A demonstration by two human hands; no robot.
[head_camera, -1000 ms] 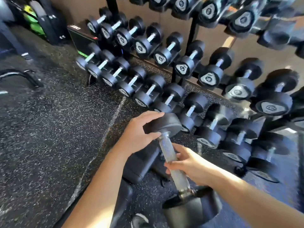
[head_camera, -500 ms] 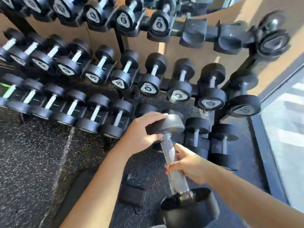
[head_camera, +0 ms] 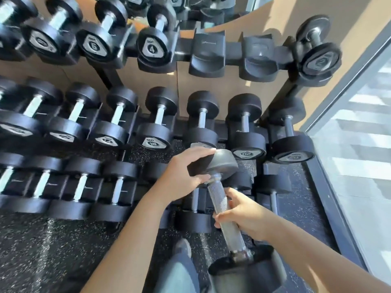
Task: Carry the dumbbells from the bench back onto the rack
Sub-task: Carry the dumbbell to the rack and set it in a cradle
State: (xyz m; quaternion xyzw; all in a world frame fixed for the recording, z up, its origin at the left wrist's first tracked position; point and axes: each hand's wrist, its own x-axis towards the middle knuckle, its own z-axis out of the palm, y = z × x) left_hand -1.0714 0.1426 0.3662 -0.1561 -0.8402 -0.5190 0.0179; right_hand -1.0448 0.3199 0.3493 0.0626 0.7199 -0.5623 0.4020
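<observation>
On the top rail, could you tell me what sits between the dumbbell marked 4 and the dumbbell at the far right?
Two empty cradles sit between the 4 dumbbell and the far-right dumbbell, in the head view.

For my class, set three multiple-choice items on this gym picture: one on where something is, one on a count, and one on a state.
1. Where is the left hand on the carried dumbbell?
A. On its far head
B. On the near head
C. Off it altogether

2. How many empty cradles show on the top shelf between the dumbbell marked 4 and the dumbbell at the shelf's right end?
A. None
B. Two
C. Five

3. How does the right hand stand?
A. Open, palm flat
B. Resting on the floor
C. Closed around the knurled metal handle

Answers:
1 A, the fingers wrap the black head farther from the camera.
2 B, two bare black saddles sit side by side there.
3 C, the fingers curl round the handle at mid-length.
</observation>
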